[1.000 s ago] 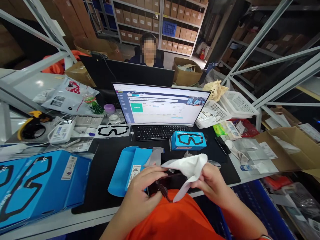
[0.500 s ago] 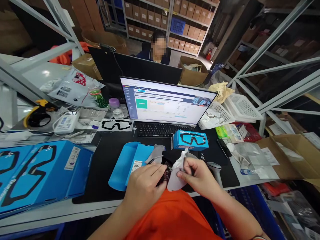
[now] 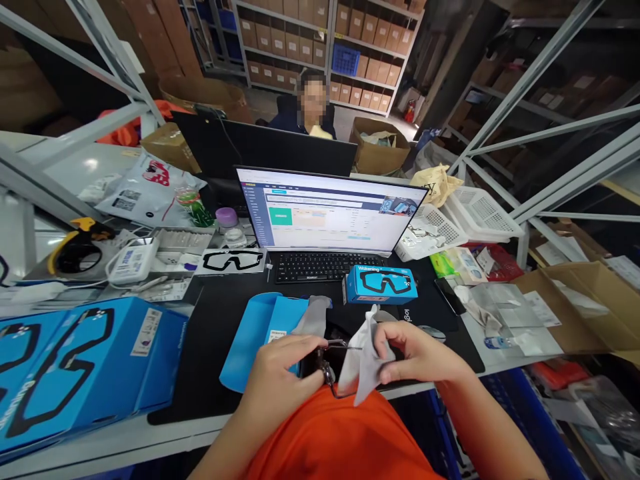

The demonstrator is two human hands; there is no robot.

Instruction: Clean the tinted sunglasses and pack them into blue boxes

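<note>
A: Since the earlier frame the right hand (image 3: 420,353) has been pulled off to the right. A gap has been opened between the hands, and a thin temple arm is now exposed across it.

B: Grip state?

A: The left hand (image 3: 283,370) is clenched around the dark glasses (image 3: 325,365), held at bottom centre just above the orange shirt. The white cloth (image 3: 364,360) is pinched between thumb and fingers of the right hand and hangs down against the glasses' right end.

B: Contact confirmed?

A: Cloth and frame are seen touching. How far the lens is covered cannot be told.

B: Surroundings?

A: Just behind the hands, a grey pouch (image 3: 315,313) is laid over a blue sleeve (image 3: 250,337) on the black mat (image 3: 210,333). A small blue box (image 3: 381,283) printed with goggles is set right of centre, in front of the keyboard (image 3: 325,265). The lit monitor (image 3: 330,210) is stood behind that. Large blue boxes (image 3: 75,360) are stacked at lower left. White baskets (image 3: 450,220) are placed at centre right. A person (image 3: 305,120) is seated beyond the monitor, upper centre.
</note>
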